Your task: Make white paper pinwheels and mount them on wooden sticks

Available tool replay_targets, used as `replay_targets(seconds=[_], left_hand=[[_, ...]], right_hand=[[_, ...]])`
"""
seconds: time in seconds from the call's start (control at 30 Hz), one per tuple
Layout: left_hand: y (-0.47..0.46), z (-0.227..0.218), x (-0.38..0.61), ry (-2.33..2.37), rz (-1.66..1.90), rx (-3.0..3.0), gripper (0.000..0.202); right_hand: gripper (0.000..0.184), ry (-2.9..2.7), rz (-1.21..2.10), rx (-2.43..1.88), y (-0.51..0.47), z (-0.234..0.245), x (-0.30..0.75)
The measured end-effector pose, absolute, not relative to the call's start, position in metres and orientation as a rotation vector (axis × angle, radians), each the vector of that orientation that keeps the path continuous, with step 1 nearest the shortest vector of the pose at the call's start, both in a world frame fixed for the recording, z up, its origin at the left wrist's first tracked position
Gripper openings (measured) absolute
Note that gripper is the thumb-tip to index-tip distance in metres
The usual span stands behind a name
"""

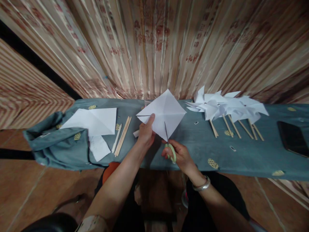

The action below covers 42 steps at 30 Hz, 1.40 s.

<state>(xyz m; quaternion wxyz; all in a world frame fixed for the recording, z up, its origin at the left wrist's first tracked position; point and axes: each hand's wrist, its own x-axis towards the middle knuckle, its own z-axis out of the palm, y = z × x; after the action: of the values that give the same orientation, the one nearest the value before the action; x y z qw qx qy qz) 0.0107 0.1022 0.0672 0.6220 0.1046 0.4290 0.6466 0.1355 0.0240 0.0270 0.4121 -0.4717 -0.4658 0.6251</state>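
My left hand (146, 131) pinches a creased white square of paper (169, 108) near its left corner, thumb on top. The sheet is held up over the cloth, one corner pointing away from me. A slit runs in from its left corner. In my right hand (180, 154) is a pair of scissors (172, 153) with pale green handles, fingers closed round the loops. Their blade lies over the paper's near corner, pointing toward its middle. Part of the lower blade is hidden by the sheet.
Several paper pinwheels (217, 104) on wooden sticks lie at the right, left of a dark phone (293, 138). Wooden sticks (123, 137) and a white pen-like stick (117, 138) lie left of my hands, beside white paper sheets (101, 117). A green patterned cloth (200, 141) covers the table.
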Motion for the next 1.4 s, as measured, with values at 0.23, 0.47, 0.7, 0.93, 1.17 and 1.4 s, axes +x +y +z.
replay_targets(seconds=[0.23, 0.47, 0.7, 0.93, 1.17, 1.4], left_hand=[[0.102, 0.065, 0.010, 0.976, 1.483, 0.252, 0.017], [0.101, 0.060, 0.012, 0.971, 1.478, 0.262, 0.017], [0.100, 0.062, 0.012, 0.978, 1.474, 0.250, 0.020], [0.099, 0.059, 0.014, 0.996, 1.456, 0.249, 0.019], [0.098, 0.057, 0.014, 0.975, 1.456, 0.253, 0.017], [0.098, 0.061, 0.015, 0.969, 1.460, 0.234, 0.014]], right_hand=[[0.051, -1.209, 1.549, -1.229, 0.025, 0.032, 0.136], [0.051, -1.269, 1.510, -1.239, 0.026, 0.035, 0.136], [0.050, -1.260, 1.506, -1.243, 0.026, 0.034, 0.135], [0.049, -1.249, 1.506, -1.234, 0.026, 0.035, 0.136], [0.047, -1.279, 1.497, -1.231, 0.026, 0.033, 0.137], [0.047, -1.241, 1.503, -1.212, 0.026, 0.031, 0.135]])
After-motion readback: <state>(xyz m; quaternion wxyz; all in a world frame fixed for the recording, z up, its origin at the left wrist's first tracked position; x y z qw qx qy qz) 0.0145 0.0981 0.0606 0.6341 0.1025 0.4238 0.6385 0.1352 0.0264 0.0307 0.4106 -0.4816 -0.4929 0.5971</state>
